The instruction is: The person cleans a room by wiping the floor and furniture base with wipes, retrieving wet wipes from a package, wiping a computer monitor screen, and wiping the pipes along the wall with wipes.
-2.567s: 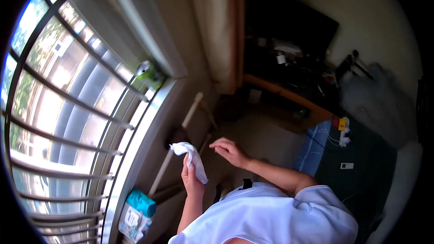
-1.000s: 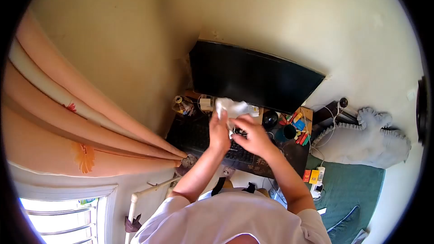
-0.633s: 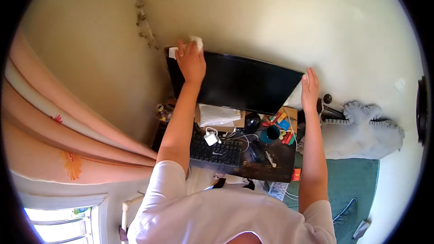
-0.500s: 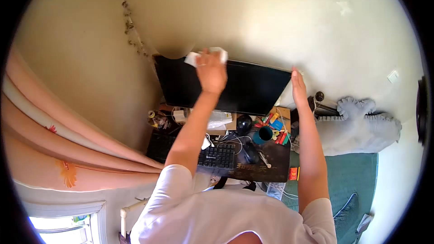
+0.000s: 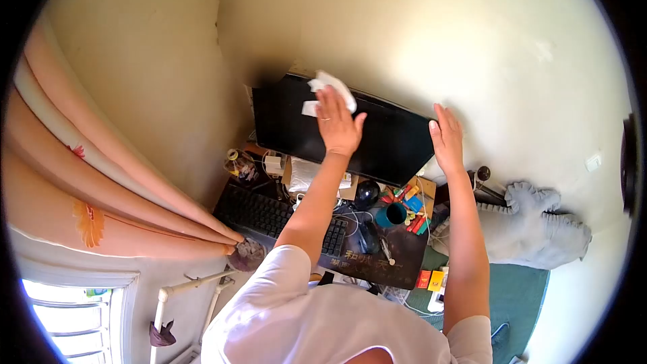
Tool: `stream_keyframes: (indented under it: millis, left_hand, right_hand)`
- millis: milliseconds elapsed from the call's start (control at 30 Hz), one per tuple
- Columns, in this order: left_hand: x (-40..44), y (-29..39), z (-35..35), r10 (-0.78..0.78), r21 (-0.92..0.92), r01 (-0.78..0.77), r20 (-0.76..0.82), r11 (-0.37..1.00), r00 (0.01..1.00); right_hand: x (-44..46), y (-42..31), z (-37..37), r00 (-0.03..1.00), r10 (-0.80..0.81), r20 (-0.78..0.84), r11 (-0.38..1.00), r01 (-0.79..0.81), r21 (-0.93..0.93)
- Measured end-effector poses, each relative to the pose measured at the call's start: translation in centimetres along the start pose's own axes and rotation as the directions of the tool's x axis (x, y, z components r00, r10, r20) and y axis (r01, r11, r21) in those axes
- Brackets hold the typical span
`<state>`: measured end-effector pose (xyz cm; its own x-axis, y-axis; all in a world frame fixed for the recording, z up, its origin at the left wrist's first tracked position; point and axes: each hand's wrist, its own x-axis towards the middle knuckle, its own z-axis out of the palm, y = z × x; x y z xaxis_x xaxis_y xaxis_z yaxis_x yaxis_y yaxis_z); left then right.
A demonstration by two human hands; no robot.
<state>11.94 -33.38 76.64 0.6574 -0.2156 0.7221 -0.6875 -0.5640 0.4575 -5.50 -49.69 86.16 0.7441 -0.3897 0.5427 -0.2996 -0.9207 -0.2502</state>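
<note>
At a crowded tabletop (image 5: 397,275) below a pale wall (image 5: 499,47), my left grip (image 5: 340,128) lies flat, fingers straight and thumb spread, over a white wipe (image 5: 345,93) at the upper part of a black flat-screen monitor (image 5: 394,141). The wipe looks pinned beneath the fingers rather than pinched. My right grip (image 5: 447,141) is wide, fingers extended, at the screen's right edge; whether it bears on the frame or only sits beside it, I cannot tell.

Below are a black keyboard (image 5: 253,212), a dark mouse (image 5: 368,237), a teal cup (image 5: 382,218), colourful packets (image 5: 412,202) and, toward the left, a bottle (image 5: 240,164). Too hard a push from the left could, I judge, slide or tip the monitor if my right grip gives no support, and a shifting screen might upset the cup. A wipe pinned so loosely could bunch up or drop among the clutter.

My left hand and forearm block part of the screen and the keyboard. The monitor's stand is hidden, the cup's contents are unclear, and a dark blur (image 5: 264,75) by the monitor's upper-left corner is hard to make out.
</note>
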Motion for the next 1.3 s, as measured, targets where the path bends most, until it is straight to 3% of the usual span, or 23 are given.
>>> stream_keyframes:
  millis: [67,100,167,267,300,367,400,433,467,533,567,633,700,733,767,800,833,900,967,1033,1167,1233,1300]
  left_hand:
    - [1.1,-1.8,-0.8,-0.192,-0.048,0.190,-0.053,0.981,0.980]
    - [1.4,-3.1,-0.3,-0.245,-0.048,0.241,-0.151,0.969,0.958]
    - [1.8,-3.4,1.5,-0.421,-0.038,0.421,-0.155,0.906,0.894]
    - [1.6,1.6,-0.9,-0.255,-0.161,0.271,0.110,0.949,0.961]
    - [1.1,1.3,-0.8,-0.178,-0.152,0.184,0.050,0.971,0.983]
    - [1.2,-1.1,-0.7,-0.274,-0.071,0.285,0.136,0.956,0.952]
    - [1.7,-2.5,-1.4,-0.423,-0.169,0.433,0.094,0.886,0.901]
    - [1.4,-4.7,0.0,-0.505,-0.216,0.479,-0.084,0.851,0.859]
    - [0.1,-7.5,2.3,-0.590,-0.221,0.554,-0.166,0.803,0.790]
    - [-2.6,-10.8,4.8,-0.826,-0.383,0.738,-0.147,0.555,0.545]
    - [-4.1,-11.6,5.2,-0.900,-0.408,0.812,-0.056,0.416,0.433]
    - [-4.8,-10.7,4.3,-0.945,-0.479,0.830,0.004,0.286,0.328]
    - [-2.6,-10.5,4.3,-0.922,-0.490,0.807,0.014,0.331,0.387]
    - [-1.4,-10.1,4.8,-0.824,-0.504,0.689,-0.084,0.520,0.560]
    - [0.4,-8.8,3.8,-0.628,-0.461,0.491,-0.209,0.739,0.750]
    - [2.4,-7.1,1.4,-0.468,-0.434,0.343,-0.223,0.833,0.855]
    - [4.5,-6.0,-1.3,-0.267,-0.294,0.200,-0.209,0.935,0.941]
    - [5.7,-6.5,-0.6,-0.325,-0.275,0.249,-0.277,0.929,0.904]
    - [4.8,-8.5,0.7,-0.466,-0.235,0.412,-0.267,0.881,0.844]
    - [2.4,-10.8,2.4,-0.617,-0.349,0.516,-0.316,0.782,0.721]
    - [-0.9,-10.5,3.7,-0.890,-0.521,0.726,-0.185,0.448,0.416]
    - [-3.3,-6.7,5.9,-0.813,-0.364,0.732,-0.158,0.576,0.561]
    - [-5.8,1.0,4.2,-0.625,-0.356,0.597,0.045,0.719,0.780]
  right_hand:
    - [0.6,-0.4,0.2,0.998,-0.025,0.065,0.999,0.027,-0.037]
    - [0.7,-0.4,0.3,0.995,-0.030,0.094,0.999,0.028,0.019]
    - [0.7,-0.6,0.5,0.990,-0.051,0.134,0.996,0.040,0.081]
    - [0.4,-0.3,1.1,0.997,-0.038,0.062,0.999,0.038,0.005]
    - [0.2,-0.4,1.4,0.996,-0.055,0.072,0.998,0.054,0.012]
    - [0.3,-0.4,1.5,0.995,-0.098,0.016,0.994,0.099,-0.049]
    - [0.4,-0.9,1.2,0.993,-0.112,0.028,0.993,0.113,-0.045]
    - [0.6,-1.3,1.1,0.993,-0.111,0.031,0.992,0.112,-0.050]
    - [0.8,-1.7,1.0,0.996,-0.069,0.056,0.997,0.070,-0.020]
    - [0.8,-1.8,0.9,0.996,-0.034,0.080,0.999,0.033,0.008]
    - [0.6,-1.5,1.1,0.996,-0.046,0.078,0.999,0.048,-0.013]
    - [0.0,-1.2,1.0,0.996,-0.055,0.075,0.998,0.057,-0.034]
    - [-0.4,-1.1,1.0,0.998,-0.036,0.048,0.999,0.037,-0.010]
    - [-0.6,-1.1,1.1,0.998,-0.034,0.054,0.999,0.034,-0.009]
    - [-0.5,-1.0,1.0,0.998,-0.043,0.055,0.999,0.044,-0.008]
    - [-0.3,-1.1,1.1,0.997,-0.055,0.054,0.998,0.055,-0.006]
    - [-0.2,-1.2,1.2,0.997,-0.056,0.055,0.998,0.056,-0.004]
    - [0.0,-1.4,1.1,0.997,-0.059,0.050,0.998,0.060,-0.033]
    - [0.2,-1.3,1.2,0.996,-0.076,0.045,0.996,0.078,-0.043]
    - [-0.2,-1.5,1.1,0.997,-0.074,0.036,0.996,0.076,-0.050]
    - [-0.2,-1.7,1.0,0.997,-0.070,0.029,0.996,0.072,-0.057]
    - [-0.3,-1.6,1.0,0.998,-0.044,0.051,0.998,0.046,-0.044]
    - [-0.1,-1.5,1.1,0.997,-0.067,0.047,0.997,0.069,-0.031]
